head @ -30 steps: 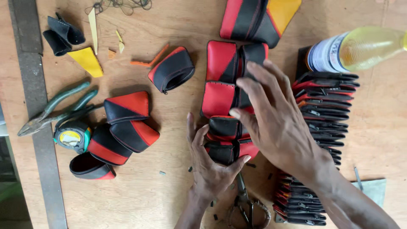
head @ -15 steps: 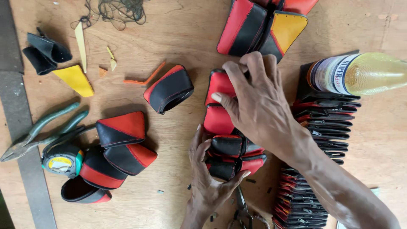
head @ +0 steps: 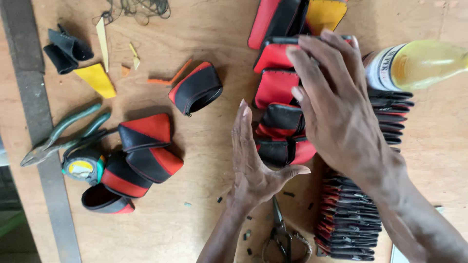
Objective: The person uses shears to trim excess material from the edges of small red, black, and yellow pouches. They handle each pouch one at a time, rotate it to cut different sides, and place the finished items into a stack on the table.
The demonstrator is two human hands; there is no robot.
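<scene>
A row of red and black stitched leather pieces [head: 279, 87] lies in the middle of the wooden table [head: 195, 209]. My left hand [head: 251, 156] stands on edge against the left side of the nearest pieces [head: 280, 136], fingers straight, thumb tucked under them. My right hand [head: 331, 102] lies flat on top of the row, fingers spread and reaching to the far red piece. Neither hand grips anything. A stack of black and red leather strips [head: 351, 219] lies to the right, under my right forearm.
A clear bottle of yellow liquid [head: 414, 63] lies at the right. Several folded red and black pieces [head: 144, 156] lie at the left, with a measuring tape [head: 80, 165], green-handled pliers [head: 63, 134] and a metal ruler [head: 34, 97]. Scissors [head: 282, 238] lie near the front edge.
My right hand has slid farther along the row toward the far pieces. My left hand has turned from lying flat on the near pieces to standing on edge beside them.
</scene>
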